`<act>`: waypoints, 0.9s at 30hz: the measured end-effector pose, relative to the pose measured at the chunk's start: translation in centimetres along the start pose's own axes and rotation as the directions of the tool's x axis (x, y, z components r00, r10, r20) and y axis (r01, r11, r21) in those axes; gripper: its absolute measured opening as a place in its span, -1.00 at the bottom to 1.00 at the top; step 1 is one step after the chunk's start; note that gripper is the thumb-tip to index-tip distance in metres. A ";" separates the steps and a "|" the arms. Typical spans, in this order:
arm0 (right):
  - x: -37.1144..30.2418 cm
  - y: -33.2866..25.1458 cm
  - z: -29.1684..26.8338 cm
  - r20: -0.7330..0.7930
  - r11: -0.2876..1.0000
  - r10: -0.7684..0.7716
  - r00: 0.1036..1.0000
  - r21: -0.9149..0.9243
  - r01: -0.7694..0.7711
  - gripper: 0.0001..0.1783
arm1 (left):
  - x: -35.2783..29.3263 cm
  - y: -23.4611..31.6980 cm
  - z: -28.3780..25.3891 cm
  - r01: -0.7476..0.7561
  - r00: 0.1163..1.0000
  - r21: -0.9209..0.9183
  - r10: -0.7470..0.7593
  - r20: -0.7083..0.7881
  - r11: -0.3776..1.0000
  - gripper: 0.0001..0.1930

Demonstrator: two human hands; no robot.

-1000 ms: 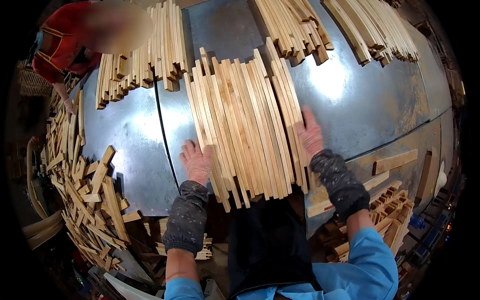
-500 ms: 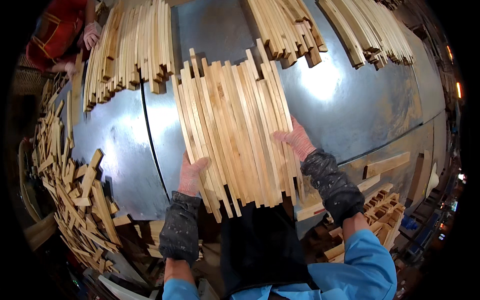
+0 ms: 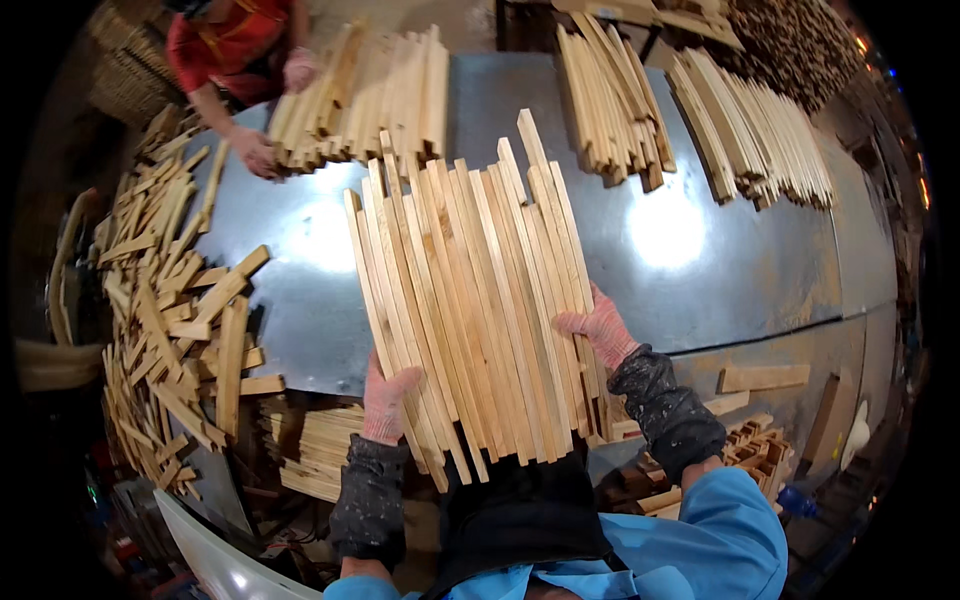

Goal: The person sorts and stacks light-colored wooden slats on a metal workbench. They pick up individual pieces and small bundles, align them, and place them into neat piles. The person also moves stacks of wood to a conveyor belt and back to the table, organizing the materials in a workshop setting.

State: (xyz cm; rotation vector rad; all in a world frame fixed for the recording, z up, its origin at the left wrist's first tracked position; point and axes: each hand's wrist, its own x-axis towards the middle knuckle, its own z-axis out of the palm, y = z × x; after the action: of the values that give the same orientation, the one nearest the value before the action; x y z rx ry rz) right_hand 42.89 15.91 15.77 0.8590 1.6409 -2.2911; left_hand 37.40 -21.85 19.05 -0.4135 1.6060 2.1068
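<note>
A smooth grey metal tabletop (image 3: 690, 300) was seen, with wood laid along its far and left sides.

Three bundles of pale strips were set along the far side: a far-left bundle (image 3: 395, 95), a far-middle bundle (image 3: 605, 115) right of centre, and a far-right bundle (image 3: 765, 140) beside it. The left side was covered by a jumbled heap (image 3: 160, 330) of loose wood pieces. Tan stains (image 3: 808, 295) were spread over the metal at right, where it was crossed by a dark seam (image 3: 755, 341). On the near-right section, a short wooden block (image 3: 764, 378) was laid.
</note>
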 end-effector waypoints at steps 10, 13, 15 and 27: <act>-14.5 1.9 23.9 0.565 0.980 -0.200 0.800 0.116 0.163 -0.28 | -28.7 3.2 -18.8 -0.358 0.922 -0.203 0.311 -0.229 0.912 -0.15; -23.9 4.0 32.8 0.695 0.977 -0.191 0.693 0.067 0.202 -0.18 | -39.1 0.1 -25.4 -0.572 0.753 -0.009 0.520 -0.403 0.821 -0.11; -27.4 7.0 37.3 0.776 0.973 -0.140 0.615 -0.008 0.232 -0.19 | -47.5 -1.8 -28.4 -0.624 0.702 -0.091 0.505 -0.502 0.776 -0.12; -44.7 30.4 64.3 0.875 0.806 0.467 0.126 -0.480 0.348 -0.31 | -78.2 -16.3 -40.8 -0.689 0.347 -0.151 0.139 -0.927 0.709 -0.32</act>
State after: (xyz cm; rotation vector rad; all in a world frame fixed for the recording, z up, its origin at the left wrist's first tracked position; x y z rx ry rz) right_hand 71.66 -61.71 30.28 -0.7513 1.2773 -1.2877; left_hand 110.98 -71.11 33.17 -1.7041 1.6626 3.0701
